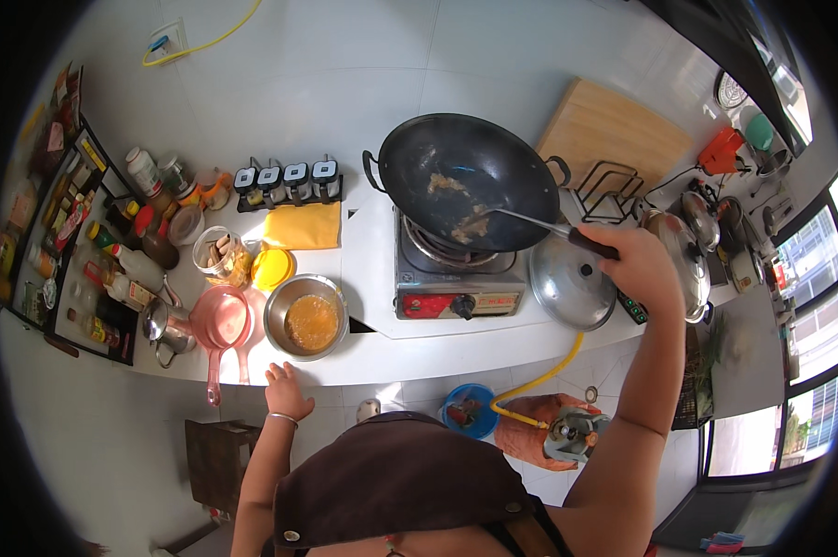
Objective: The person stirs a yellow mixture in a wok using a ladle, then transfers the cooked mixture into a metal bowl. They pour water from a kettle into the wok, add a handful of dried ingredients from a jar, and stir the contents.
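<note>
My right hand (631, 261) is closed around the dark handle of a metal spatula (530, 218), whose blade rests among light brown food bits (469, 226) in a black wok (502, 181). The wok sits tilted on a gas stove (460, 278). At the counter's front edge, my left hand (288, 393) holds nothing, its fingers somewhat apart. Just beyond it stands a steel bowl (272, 327) of beaten-egg-like orange liquid (312, 322). A pink long-handled ladle or scoop (213, 369) lies to the bowl's left.
Left of the bowl are a steel pitcher (164, 324), a glass jar (217, 256) and a rack of bottles (105, 292). A wok lid (572, 285) lies right of the stove. Below, a yellow hose (561, 365) runs to a gas cylinder (575, 435) near a blue bucket (469, 411).
</note>
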A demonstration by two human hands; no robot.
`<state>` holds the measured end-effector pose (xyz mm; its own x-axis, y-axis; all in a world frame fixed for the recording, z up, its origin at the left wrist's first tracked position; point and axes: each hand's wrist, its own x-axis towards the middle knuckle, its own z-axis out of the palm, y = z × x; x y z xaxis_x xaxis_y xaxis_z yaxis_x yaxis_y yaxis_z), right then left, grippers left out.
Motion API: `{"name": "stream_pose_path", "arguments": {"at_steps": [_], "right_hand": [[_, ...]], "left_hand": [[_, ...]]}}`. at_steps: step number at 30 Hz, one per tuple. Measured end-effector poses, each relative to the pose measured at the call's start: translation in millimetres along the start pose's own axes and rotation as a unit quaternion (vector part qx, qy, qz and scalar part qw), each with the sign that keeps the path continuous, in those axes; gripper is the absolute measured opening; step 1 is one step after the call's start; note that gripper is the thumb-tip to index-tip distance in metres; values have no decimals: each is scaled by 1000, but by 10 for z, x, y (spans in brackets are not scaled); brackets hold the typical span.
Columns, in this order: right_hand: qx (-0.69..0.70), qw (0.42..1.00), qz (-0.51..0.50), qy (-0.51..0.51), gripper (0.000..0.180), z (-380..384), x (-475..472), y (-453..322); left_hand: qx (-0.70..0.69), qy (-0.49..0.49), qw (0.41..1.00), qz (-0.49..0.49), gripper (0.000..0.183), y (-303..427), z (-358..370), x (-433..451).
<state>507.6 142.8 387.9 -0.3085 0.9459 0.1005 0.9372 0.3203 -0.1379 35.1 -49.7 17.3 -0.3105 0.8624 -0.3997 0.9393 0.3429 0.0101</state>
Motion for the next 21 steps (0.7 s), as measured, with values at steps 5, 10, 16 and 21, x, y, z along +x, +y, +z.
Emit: {"name": "stream_pose_path", "arguments": {"at_steps": [5,10,16,21], "right_hand": [[10,999,-14,-48,56,33,84,75],[84,996,30,21,51,488,548,-57],[43,998,44,31,54,824,569,-50],[23,998,42,44,57,365,-8,184]], "left_hand": [[-3,-4,1000,-13,108,29,6,28],[4,25,1000,-3,109,-47,128,72],[-5,7,1000,-12,107,-18,85,47],[-6,6,1000,-5,107,-15,61,27]]}}
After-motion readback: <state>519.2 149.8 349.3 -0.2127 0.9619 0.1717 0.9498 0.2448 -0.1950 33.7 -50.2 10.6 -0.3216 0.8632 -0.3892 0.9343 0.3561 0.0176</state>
